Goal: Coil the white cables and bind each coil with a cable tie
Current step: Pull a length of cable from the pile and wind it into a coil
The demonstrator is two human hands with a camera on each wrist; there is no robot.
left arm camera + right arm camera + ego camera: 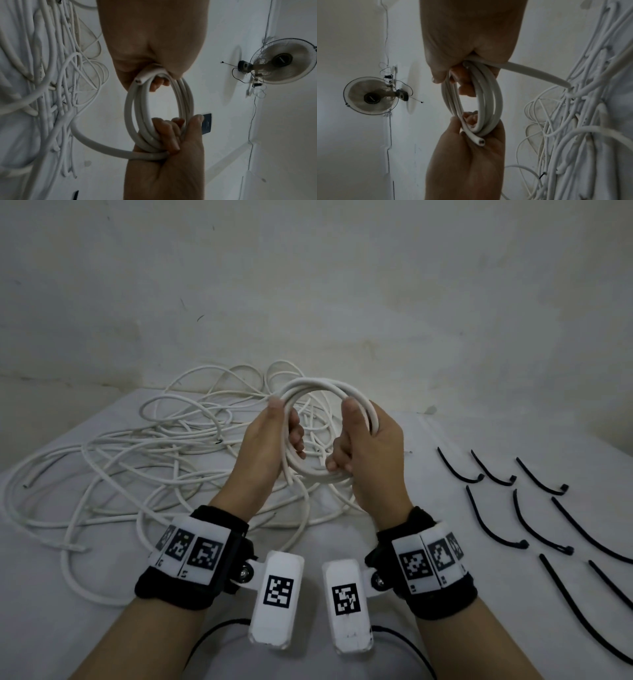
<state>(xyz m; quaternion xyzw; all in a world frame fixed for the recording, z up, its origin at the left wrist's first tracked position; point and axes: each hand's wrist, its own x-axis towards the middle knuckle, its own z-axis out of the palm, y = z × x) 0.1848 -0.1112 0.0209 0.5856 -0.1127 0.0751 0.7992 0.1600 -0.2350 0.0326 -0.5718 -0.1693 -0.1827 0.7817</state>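
White cable is wound into a small coil [325, 429] held up above the desk [445, 457], between the loose heap [144, 460] on the left and the row of ties on the right. The left hand [270, 446] has its grip curled round the coil's left side, thumb on top, with the cable's cut end [138, 81] poking out just under the thumb. The right hand [370, 453] has its grip wrapped round the right side, where a tail [534, 73] runs out of the fist down to the heap. The winding looks nearly done but not finished. To do it well, I would keep the left grip firm on the cut end so the turns cannot spring apart, feed the tail round with the right hand so each new turn matches the others in size, and let the cable twist freely so it does not kink. The strands should be kept flat against one another, so a tie can close round all of them at one spot. By count: one coil in hand, with about four turns showing in the wrist views; nine black cable ties [493, 474] on the desk, in three rows; two hands, each with a wrist camera [275, 601]. The number of cables in the heap cannot be told, as they are too tangled.
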